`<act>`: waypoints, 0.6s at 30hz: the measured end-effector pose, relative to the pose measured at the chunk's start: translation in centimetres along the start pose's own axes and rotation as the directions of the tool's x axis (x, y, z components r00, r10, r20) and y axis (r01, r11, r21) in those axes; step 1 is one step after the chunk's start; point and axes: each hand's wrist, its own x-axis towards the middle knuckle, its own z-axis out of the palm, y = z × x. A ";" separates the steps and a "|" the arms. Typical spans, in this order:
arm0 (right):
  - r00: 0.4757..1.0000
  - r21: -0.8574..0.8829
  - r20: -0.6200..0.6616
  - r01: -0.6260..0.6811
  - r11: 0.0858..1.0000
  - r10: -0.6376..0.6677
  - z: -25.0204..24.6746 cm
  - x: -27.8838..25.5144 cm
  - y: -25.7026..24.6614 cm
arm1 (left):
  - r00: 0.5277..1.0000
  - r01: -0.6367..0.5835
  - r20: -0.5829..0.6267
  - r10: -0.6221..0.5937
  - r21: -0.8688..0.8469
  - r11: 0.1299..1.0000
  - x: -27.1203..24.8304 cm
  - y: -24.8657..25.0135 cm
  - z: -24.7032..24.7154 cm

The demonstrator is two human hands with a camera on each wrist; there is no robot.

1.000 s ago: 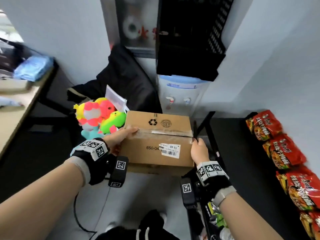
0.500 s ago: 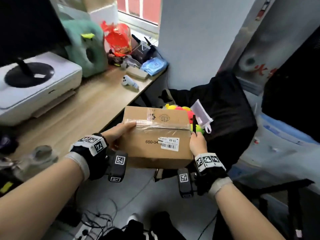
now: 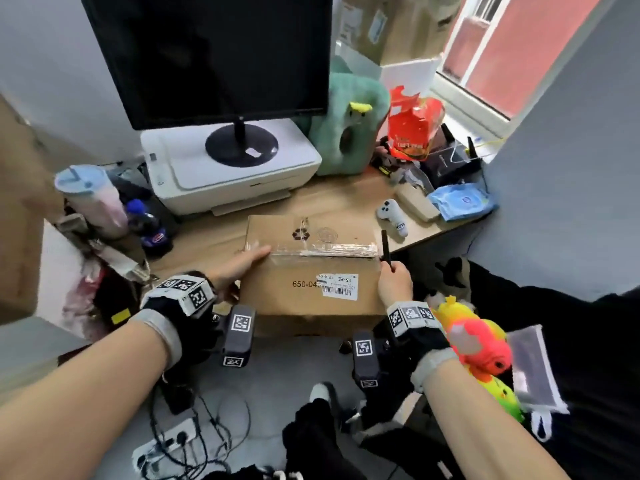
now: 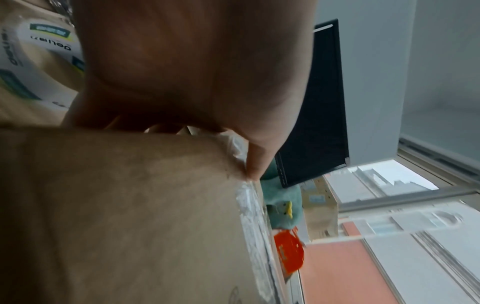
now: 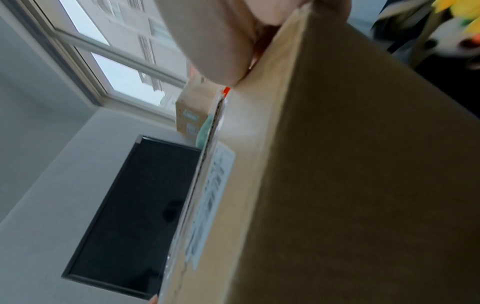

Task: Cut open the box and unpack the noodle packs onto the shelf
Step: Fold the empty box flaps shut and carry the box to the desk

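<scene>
A sealed cardboard box (image 3: 311,271), clear tape across its top seam, is held between two hands at the front edge of a wooden desk (image 3: 214,233). The left hand (image 3: 239,268) grips its left end, thumb lying along the tape. The right hand (image 3: 394,282) presses the right end while its fingers curl around a black cutter (image 3: 386,249), pointing upward. Half a second ago the box was out over the floor; now it overlaps the desk edge, facing a printer (image 3: 228,174) and monitor (image 3: 214,53).
</scene>
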 end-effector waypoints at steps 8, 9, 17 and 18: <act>0.983 -0.101 0.170 0.089 0.991 -0.071 2.9 11.2 -4.8 | 0.992 0.024 -0.115 -0.050 -0.216 0.976 5.3 4.2 1.0; 0.977 -0.102 0.197 0.098 0.990 -0.077 3.3 12.1 -5.2 | 0.989 0.032 -0.131 -0.067 -0.246 0.969 5.6 4.5 1.1; 0.940 -0.087 0.328 0.129 0.988 -0.094 7.1 17.8 -7.6 | 0.965 -0.037 -0.253 -0.069 -0.393 0.919 8.9 6.4 0.9; 0.938 -0.090 0.336 0.118 0.989 -0.081 7.6 18.3 -7.7 | 0.964 -0.040 -0.255 -0.069 -0.400 0.916 9.3 6.6 0.7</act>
